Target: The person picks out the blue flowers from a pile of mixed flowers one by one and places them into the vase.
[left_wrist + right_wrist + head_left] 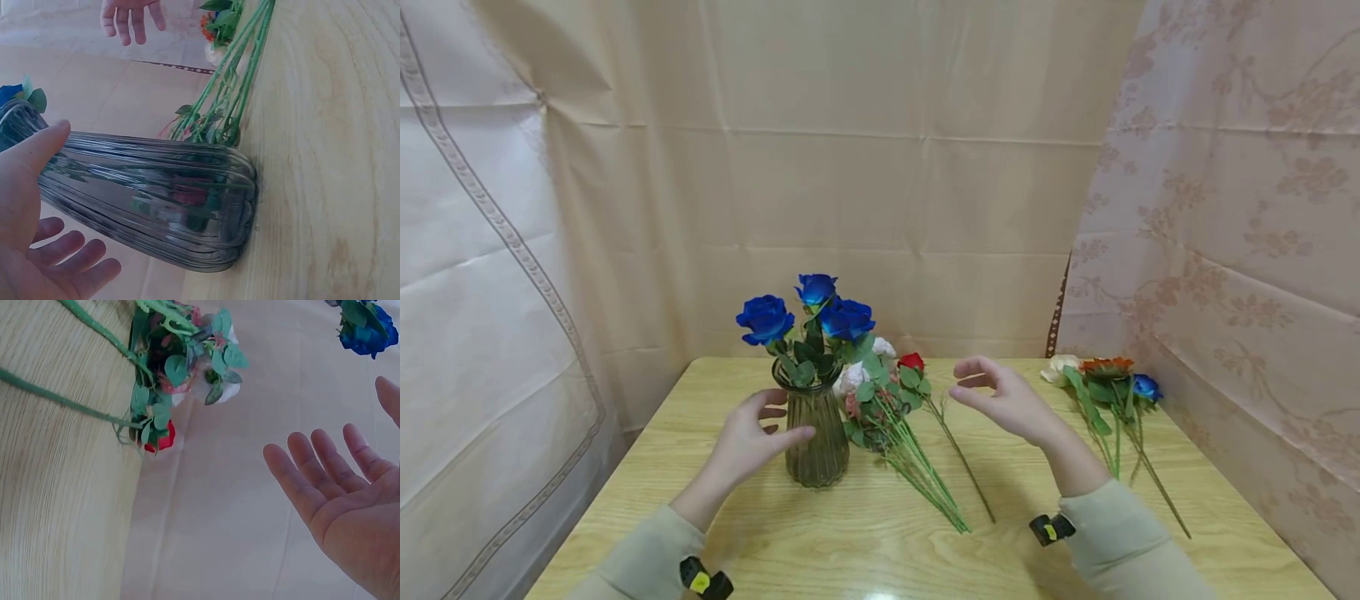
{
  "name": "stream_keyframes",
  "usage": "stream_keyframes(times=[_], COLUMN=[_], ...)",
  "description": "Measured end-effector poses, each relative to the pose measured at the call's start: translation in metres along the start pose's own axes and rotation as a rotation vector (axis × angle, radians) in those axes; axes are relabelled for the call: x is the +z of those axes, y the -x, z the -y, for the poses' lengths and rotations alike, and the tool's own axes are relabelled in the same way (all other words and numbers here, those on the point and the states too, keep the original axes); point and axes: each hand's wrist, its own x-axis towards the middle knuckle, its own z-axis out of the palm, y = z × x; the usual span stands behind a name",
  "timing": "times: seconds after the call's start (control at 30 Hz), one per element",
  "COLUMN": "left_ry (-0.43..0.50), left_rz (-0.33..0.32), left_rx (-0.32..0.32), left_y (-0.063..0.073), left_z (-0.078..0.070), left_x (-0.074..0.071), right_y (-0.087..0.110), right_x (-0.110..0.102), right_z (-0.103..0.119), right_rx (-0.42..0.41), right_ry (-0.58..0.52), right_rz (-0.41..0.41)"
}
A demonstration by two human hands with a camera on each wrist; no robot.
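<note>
A ribbed, grey-tinted glass vase [817, 446] stands upright on the table, holding three blue roses [847, 319]. My left hand [760, 437] is at its left side. In the left wrist view, the thumb overlaps the vase [156, 194] near its neck, while the other fingers [90, 256] are loosely bent beside the glass, not wrapped round it. My right hand [1007, 404] is raised over the table with nothing in it; its fingers [306, 462] are spread and slightly bent. Between the hands lie a red rose [912, 362] and a bunch of pale and pink flowers [854, 379].
On the table's right side lie a white flower [1062, 367], an orange flower [1107, 367] and another blue rose [1147, 387], their stems toward the front. A beige curtain [850, 183] hangs behind the wooden table [775, 542], with patterned cloth [1247, 250] at right.
</note>
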Motion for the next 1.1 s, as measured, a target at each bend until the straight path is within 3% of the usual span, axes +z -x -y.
stream_keyframes(times=[0.57,1.1], left_ry=[0.012,-0.022], left_rz=[-0.012,-0.034], left_rx=[-0.023,-0.027], left_y=[0.001,-0.001], left_z=[0.003,0.002], left_x=[0.008,0.011], right_y=[0.01,0.02], right_x=[-0.023,-0.047], right_z=[-0.006,-0.016], right_rx=[0.01,0.05], right_ry=[0.011,0.114], right_rz=[-0.046,-0.106])
